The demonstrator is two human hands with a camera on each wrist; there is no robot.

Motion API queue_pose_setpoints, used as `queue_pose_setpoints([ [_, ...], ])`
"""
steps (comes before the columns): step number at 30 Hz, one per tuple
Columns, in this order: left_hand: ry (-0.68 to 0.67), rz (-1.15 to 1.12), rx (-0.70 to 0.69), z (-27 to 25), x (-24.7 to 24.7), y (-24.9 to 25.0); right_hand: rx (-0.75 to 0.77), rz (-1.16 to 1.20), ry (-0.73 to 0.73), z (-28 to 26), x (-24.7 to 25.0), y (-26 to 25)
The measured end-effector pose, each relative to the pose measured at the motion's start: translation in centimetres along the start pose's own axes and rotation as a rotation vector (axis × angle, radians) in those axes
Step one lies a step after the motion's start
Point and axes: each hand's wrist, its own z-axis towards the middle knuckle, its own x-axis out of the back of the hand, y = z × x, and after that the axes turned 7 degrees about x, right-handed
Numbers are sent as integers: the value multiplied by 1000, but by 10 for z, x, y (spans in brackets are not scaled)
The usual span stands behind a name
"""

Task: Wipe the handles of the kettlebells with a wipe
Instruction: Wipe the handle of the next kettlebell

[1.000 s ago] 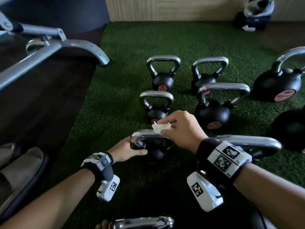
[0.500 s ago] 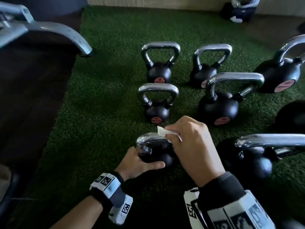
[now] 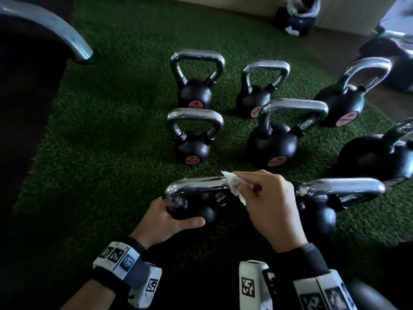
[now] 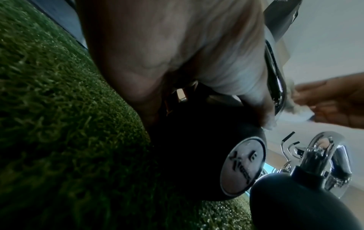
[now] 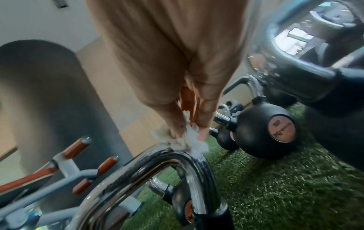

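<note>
A small black kettlebell (image 3: pixel 196 213) with a chrome handle (image 3: pixel 196 186) stands on green turf in front of me. My left hand (image 3: pixel 169 218) grips its black body (image 4: pixel 197 155) from the left, thumb across the near side. My right hand (image 3: pixel 268 202) pinches a crumpled white wipe (image 3: pixel 234 186) and presses it on the right end of the handle. In the right wrist view the wipe (image 5: pixel 183 140) sits on the top bend of the chrome handle (image 5: pixel 167 168), held between thumb and fingers (image 5: pixel 204 124).
Several more black kettlebells with chrome handles stand behind and to the right, the nearest (image 3: pixel 317 211) just right of my right hand, another (image 3: pixel 193 148) straight behind. A grey metal machine leg (image 3: pixel 64 39) curves in at the far left. Dark floor borders the turf (image 3: pixel 107 142).
The view has come closer and lower over the kettlebell. My right hand slid the wipe along the handle top to its right end. The left hand kept its hold on the body.
</note>
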Motion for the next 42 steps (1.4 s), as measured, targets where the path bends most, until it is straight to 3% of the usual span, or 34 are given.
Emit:
queue_pose_setpoints([
  [4, -29, 1, 26, -1, 7, 8, -63, 8, -27, -2, -4, 10],
  [15, -65, 58, 96, -4, 11, 16, -234, 424, -161, 0, -20, 49],
  [20, -29, 71, 154, -7, 10, 17, -278, 410, -268, -12, -41, 60],
  [25, -94, 180, 173, -16, 18, 24, -278, 341, -230, -14, -22, 68],
  [26, -80, 215, 152, -20, 25, 25, -274, 328, -215, -13, -14, 66],
  [28, 76, 149, 118, -32, 40, 35, -226, 345, -174, -10, 4, 57],
  [30, 331, 155, -13, -45, 53, 58, -128, 416, -139, -6, 20, 39],
  [32, 443, 145, -165, -57, 59, 91, -47, 517, -139, -2, 32, 16],
  [34, 316, 34, -228, -65, 53, 128, 15, 615, -145, 2, 37, -7],
  [37, 34, -193, -125, -67, 34, 161, 94, 606, -135, 5, 35, -26],
  [42, -53, -352, 9, -57, 15, 162, 185, 562, -68, 8, 25, -27],
])
